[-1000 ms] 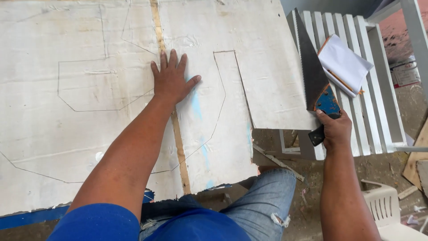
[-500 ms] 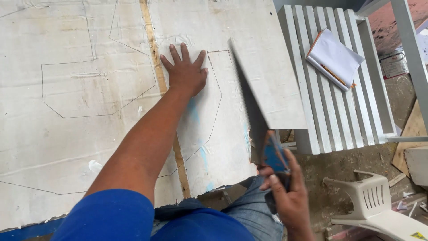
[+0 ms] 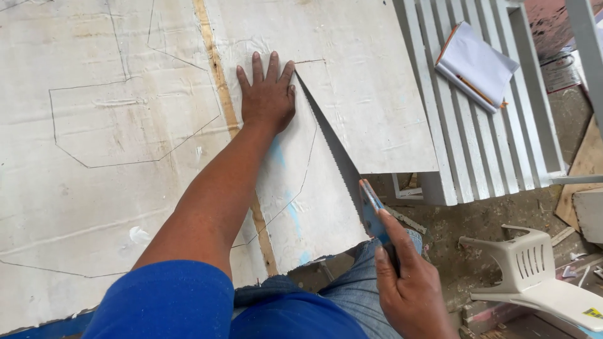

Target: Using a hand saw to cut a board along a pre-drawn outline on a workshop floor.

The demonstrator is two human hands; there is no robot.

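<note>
The left hand (image 3: 267, 94) lies flat with fingers spread on the pale, pencil-marked board (image 3: 125, 188), while the right hand (image 3: 408, 289) is clenched round the blue handle of a handsaw (image 3: 339, 160), whose toothed blade slants up from the board's near edge, its tip apparently touching the left thumb.

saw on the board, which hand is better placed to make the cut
The right hand: it already grips the handle of the saw, whose blade lies along the pencilled outline. The left hand lies flat on the white board beside the blade, well placed to steady it.
</note>
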